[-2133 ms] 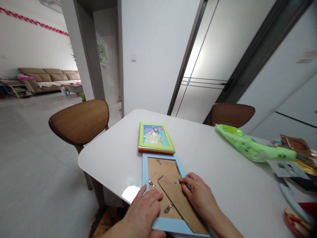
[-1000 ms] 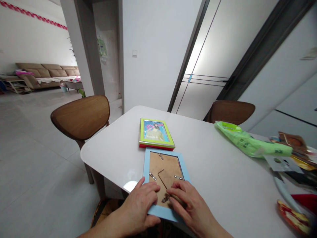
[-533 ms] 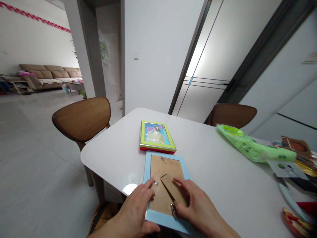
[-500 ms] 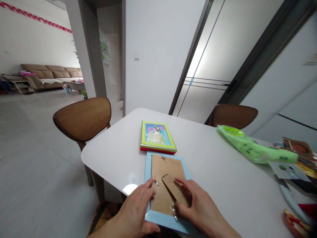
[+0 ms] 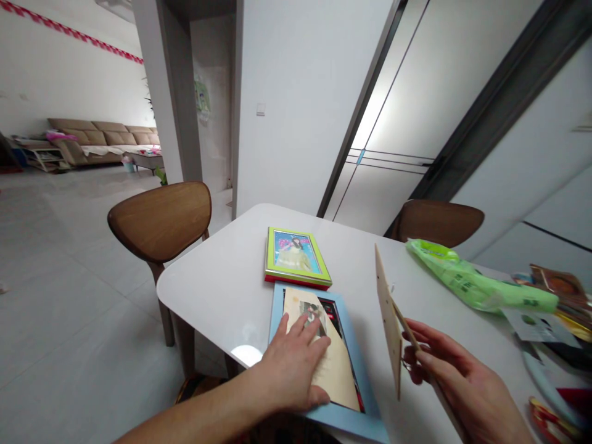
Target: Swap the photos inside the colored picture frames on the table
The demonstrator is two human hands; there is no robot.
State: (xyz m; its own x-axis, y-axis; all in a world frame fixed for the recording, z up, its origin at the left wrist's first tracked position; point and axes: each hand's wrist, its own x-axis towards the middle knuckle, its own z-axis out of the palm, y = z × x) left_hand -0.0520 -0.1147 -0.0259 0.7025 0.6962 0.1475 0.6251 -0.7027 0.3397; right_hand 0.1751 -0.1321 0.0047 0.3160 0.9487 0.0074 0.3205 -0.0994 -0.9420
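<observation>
A light blue picture frame (image 5: 365, 394) lies face down at the near edge of the white table (image 5: 222, 290). My left hand (image 5: 291, 364) rests flat on a cream sheet (image 5: 335, 370) lying inside the frame, fingers spread. My right hand (image 5: 456, 376) holds the brown backing board (image 5: 387, 320) by its stand, lifted upright off the frame to the right. A green-framed picture (image 5: 296, 256) stacked on a red frame lies just beyond the blue frame.
A green plastic package (image 5: 476, 280) and a pile of colourful packets (image 5: 557, 296) lie at the table's right. Two brown wooden chairs (image 5: 161, 222) (image 5: 439, 219) stand at the left and far sides. A sofa (image 5: 92, 139) sits far left.
My right hand has lifted the backing board out of the blue frame and swung it up to the right. The sheet under it is uncovered, and my left hand moved onto it.
</observation>
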